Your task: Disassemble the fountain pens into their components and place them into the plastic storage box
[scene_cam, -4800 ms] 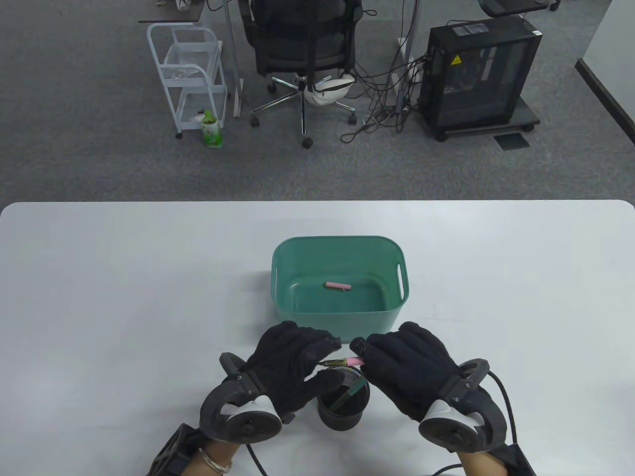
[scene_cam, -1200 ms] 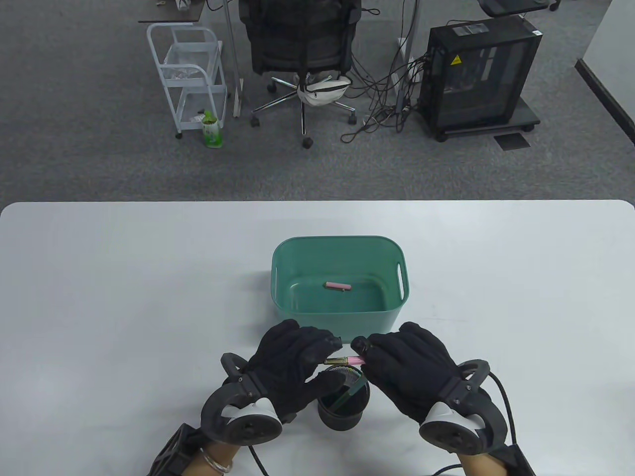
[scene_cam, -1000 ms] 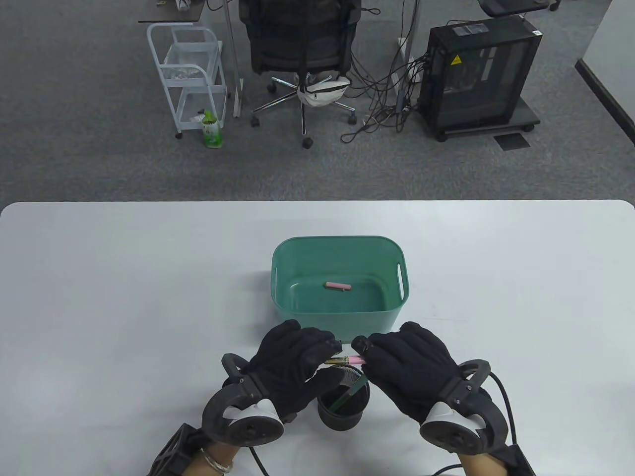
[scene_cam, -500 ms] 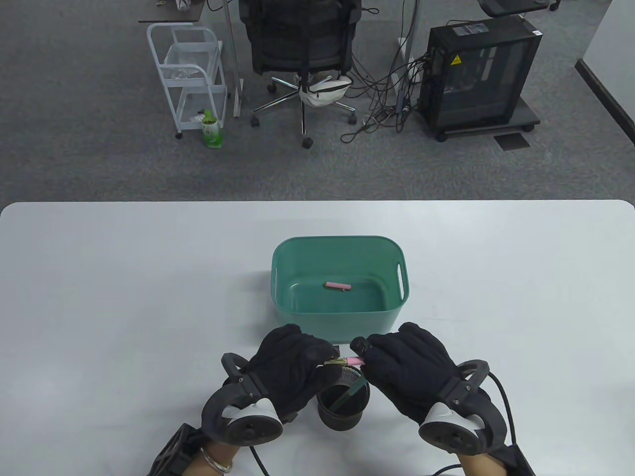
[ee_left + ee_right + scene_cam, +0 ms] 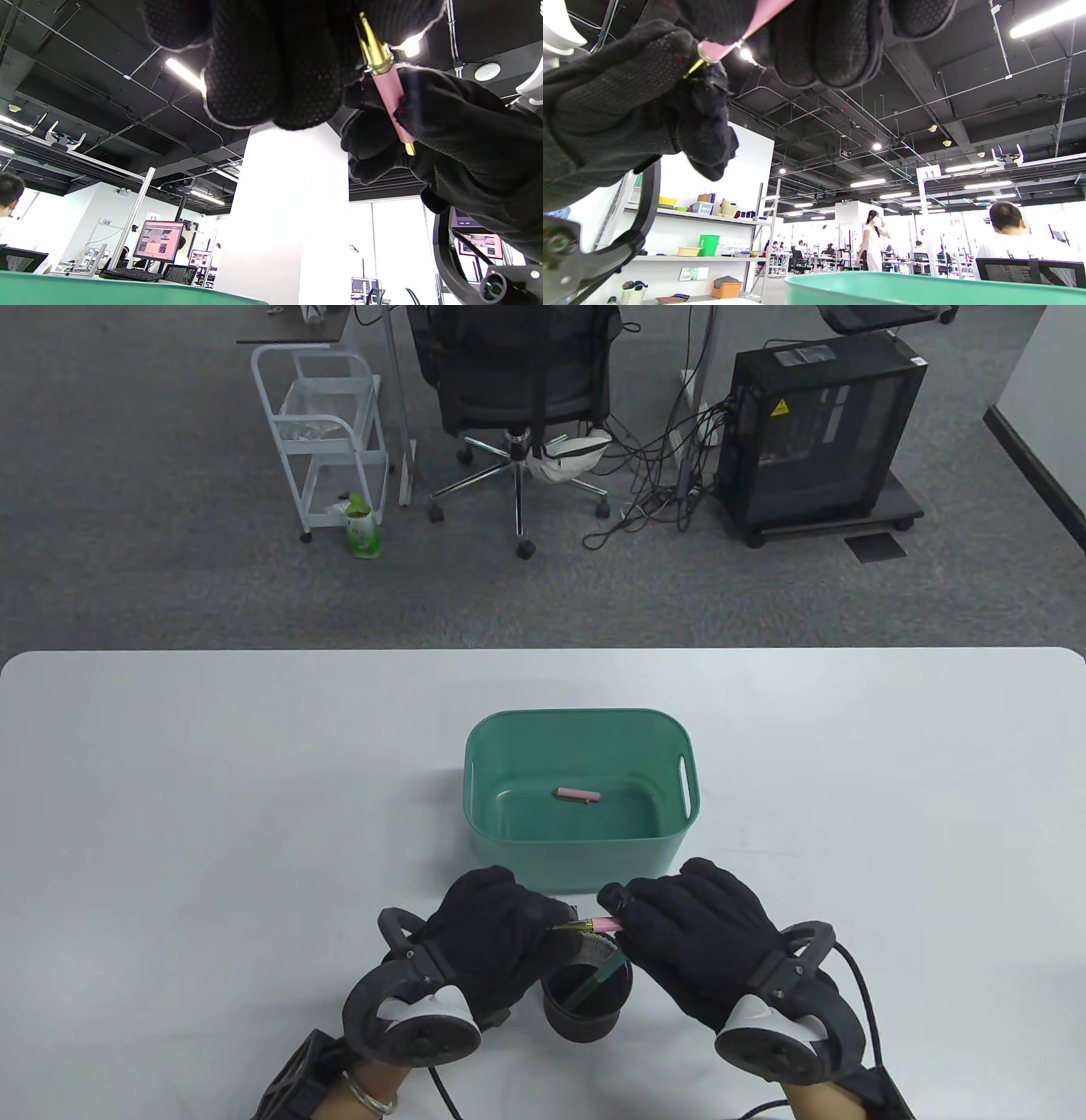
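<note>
Both gloved hands hold one pink fountain pen [image 5: 594, 925] level between them, just in front of the green storage box [image 5: 577, 861]. My left hand [image 5: 509, 929] pinches its gold end [image 5: 372, 46]; my right hand [image 5: 679, 925] grips the pink barrel [image 5: 394, 106]. The same barrel [image 5: 759, 17] shows in the right wrist view. A pink pen part [image 5: 578, 795] lies on the box floor. Below the hands stands a black pen cup [image 5: 588, 997] with a green pen [image 5: 596, 980] leaning in it.
The box stands mid-table with slot handles on its sides. Bare white table [image 5: 212, 814] spreads to the left and right. Beyond the far edge are an office chair [image 5: 517, 381], a white cart [image 5: 322, 432] and a computer tower [image 5: 814, 432].
The left hand's fingers have curled in and closed further over the pen's gold end. The pen and right hand have hardly moved. The chair in the background has turned.
</note>
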Tool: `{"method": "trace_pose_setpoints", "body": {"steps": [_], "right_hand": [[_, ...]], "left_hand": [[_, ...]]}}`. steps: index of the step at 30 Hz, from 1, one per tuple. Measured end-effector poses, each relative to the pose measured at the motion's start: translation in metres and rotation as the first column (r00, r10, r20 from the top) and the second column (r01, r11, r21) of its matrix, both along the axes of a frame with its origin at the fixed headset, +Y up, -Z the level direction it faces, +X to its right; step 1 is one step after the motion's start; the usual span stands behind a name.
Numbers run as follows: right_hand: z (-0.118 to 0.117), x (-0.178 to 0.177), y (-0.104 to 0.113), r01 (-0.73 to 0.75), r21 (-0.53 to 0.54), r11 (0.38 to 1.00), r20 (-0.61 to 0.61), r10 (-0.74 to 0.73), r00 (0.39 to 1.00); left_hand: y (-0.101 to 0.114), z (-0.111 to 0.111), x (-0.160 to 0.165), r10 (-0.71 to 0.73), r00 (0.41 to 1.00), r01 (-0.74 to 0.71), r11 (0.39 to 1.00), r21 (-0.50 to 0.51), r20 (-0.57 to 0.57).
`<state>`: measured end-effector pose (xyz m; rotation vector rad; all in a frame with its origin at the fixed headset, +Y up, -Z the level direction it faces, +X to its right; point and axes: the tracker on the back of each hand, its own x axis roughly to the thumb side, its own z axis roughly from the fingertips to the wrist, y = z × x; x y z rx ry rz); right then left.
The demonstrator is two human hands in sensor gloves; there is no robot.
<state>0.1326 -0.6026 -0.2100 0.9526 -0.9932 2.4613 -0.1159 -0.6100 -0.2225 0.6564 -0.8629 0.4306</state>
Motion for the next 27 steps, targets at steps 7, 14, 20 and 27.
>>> {"method": "trace_pose_setpoints", "body": {"steps": [7, 14, 20, 27], "right_hand": [[0.0, -0.0004, 0.0, 0.0, -0.001, 1.0, -0.003, 0.0, 1.0], [-0.0002, -0.0013, -0.0008, -0.002, -0.003, 1.0, -0.006, 0.002, 1.0], [-0.0002, -0.0011, -0.0008, -0.004, -0.002, 1.0, -0.002, 0.004, 1.0], [-0.0004, -0.0007, -0.0007, -0.003, -0.001, 1.0, 0.001, 0.003, 1.0]], "left_hand": [[0.0002, -0.0009, -0.0011, 0.013, 1.0, -0.013, 1.0, -0.002, 0.009], [0.0002, -0.0016, -0.0021, 0.02, 1.0, -0.019, 1.0, -0.005, 0.003], [-0.0007, -0.0019, -0.0019, -0.006, 1.0, 0.006, 1.0, -0.02, -0.004], [-0.0004, -0.0009, -0.0013, -0.017, 1.0, 0.017, 1.0, -0.012, -0.013]]}}
